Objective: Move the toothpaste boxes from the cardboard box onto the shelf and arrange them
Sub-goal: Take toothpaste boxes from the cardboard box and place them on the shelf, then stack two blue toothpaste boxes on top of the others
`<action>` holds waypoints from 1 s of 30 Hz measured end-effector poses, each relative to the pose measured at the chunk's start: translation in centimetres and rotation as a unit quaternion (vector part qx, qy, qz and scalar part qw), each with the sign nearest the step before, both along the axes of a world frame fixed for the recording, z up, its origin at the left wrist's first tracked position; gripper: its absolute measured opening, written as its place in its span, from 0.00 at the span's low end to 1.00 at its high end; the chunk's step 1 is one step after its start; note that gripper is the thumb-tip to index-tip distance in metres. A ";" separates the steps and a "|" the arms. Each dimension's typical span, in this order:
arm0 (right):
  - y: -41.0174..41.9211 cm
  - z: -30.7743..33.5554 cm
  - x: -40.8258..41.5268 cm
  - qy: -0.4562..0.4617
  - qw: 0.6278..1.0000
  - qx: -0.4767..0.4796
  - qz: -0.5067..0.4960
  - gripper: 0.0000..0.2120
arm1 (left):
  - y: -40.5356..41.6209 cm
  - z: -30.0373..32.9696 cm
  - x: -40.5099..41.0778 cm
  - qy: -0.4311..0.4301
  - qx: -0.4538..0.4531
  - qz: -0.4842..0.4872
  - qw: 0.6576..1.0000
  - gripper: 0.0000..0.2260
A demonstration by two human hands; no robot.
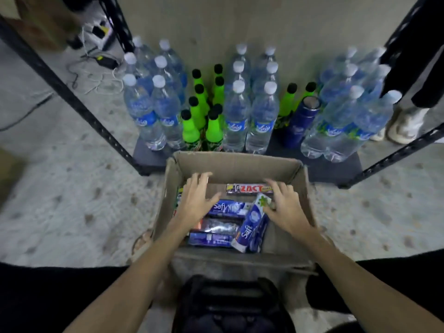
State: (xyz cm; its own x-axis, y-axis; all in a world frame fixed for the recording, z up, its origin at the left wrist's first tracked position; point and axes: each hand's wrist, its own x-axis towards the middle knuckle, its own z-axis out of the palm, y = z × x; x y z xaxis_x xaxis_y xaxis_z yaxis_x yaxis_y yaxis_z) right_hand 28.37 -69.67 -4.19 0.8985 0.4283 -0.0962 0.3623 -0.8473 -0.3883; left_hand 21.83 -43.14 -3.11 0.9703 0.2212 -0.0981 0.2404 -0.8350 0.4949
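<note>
While both hands reach down into the cardboard box (236,165) on the floor, no toothpaste box is yet held. Left hand (195,200): fingers spread wide, hovering over the left side of the pile, holding nothing. Right hand (284,205): fingers also spread, their tips at the upper end of a tilted blue toothpaste box (252,223) that leans across the others; whether they touch it cannot be told. Beneath it lie more blue boxes (227,209) laid flat, and a red-lettered box (249,188) rests against the far wall of the carton. Beyond the carton stands the bottom shelf (336,168) of a black metal rack, crowded with water bottles (236,116), green bottles (213,126) and a dark blue flask (300,121); only its front strip looks bare.

The step in hand appears to be the first pick. It would be done well by taking the leaning box first, since it sits on top and free, closing the fingers across its long sides rather than its ends, and lifting it clear before disturbing the flat ones.
</note>
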 end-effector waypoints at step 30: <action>-3.9 -7.1 2.8 -0.057 0.965 -0.090 0.239 0.27 | -0.4 -12.7 2.6 0.139 0.091 -0.210 0.963 0.30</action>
State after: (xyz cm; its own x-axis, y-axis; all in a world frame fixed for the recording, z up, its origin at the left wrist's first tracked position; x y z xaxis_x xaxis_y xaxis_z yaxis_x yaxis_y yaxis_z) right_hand 31.14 -73.58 -11.33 0.6118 0.7819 -0.1196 0.7601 -0.6230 -0.1845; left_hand 24.43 -43.59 -15.80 0.9194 -0.1476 -0.3646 -0.0355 -0.9543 0.2967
